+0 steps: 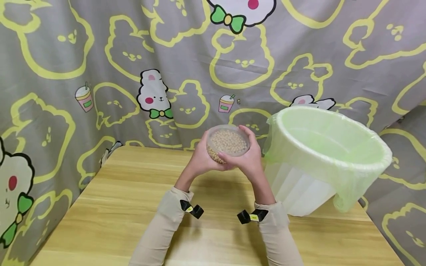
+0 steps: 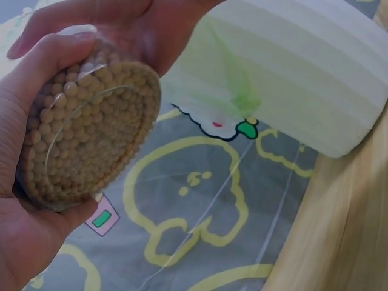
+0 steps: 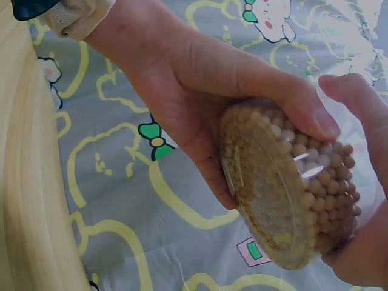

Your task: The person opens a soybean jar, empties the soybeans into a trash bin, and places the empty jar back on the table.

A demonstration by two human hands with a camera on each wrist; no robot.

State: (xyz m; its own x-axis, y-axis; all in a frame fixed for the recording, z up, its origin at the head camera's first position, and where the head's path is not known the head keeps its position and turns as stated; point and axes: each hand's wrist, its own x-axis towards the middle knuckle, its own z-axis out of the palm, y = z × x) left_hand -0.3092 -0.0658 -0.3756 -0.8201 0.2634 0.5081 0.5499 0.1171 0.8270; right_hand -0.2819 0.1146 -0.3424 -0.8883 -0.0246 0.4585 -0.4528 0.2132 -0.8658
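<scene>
Head view: clear round container point(image 1: 227, 142) of tan beans point(image 1: 227, 141), lidded, tilted toward the camera, held in the air above the far edge of the wooden table point(image 1: 133, 207). Left hand point(image 1: 203, 159) curled round the left wall and underside; right hand point(image 1: 247, 155) curled round the right wall, fingers over the top rim. Left wrist view: container base point(image 2: 91, 136) outward, packed full to the wall. Right wrist view: left thumb point(image 3: 315, 118) pressed across the rim, right fingertips point(image 3: 345, 91) closing from the opposite side.

Handling, by judgement: thin stiff plastic, smooth and likely slippery; full load, moderately heavy for its size; spill risk if the lid springs. Best hold: opposite walls, below the lid seam.

Surroundings: white bin point(image 1: 299, 184) with pale green liner point(image 1: 332, 144), just right of the hands, mouth tilted toward them. Patterned grey curtain point(image 1: 100, 55) behind. Nothing between container and bin.
</scene>
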